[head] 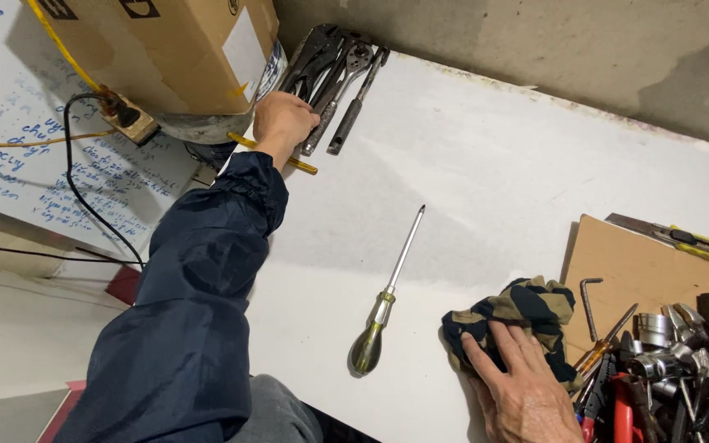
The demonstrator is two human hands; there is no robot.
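Observation:
My left hand, in a dark blue sleeve, reaches to the far edge of the white table. Its fingers are curled on the handle end of a dark metal wrench in a row of pliers and wrenches. A thin yellow-handled screwdriver lies under its wrist. My right hand rests flat, fingers apart, on a crumpled camouflage cloth at the near right. Between the hands lies a long screwdriver with a clear greenish handle, its tip pointing away.
A cardboard box stands at the back left beside a power strip with a black cable. At the right, a brown board holds a heap of sockets, pliers and a hex key. A utility knife lies behind it.

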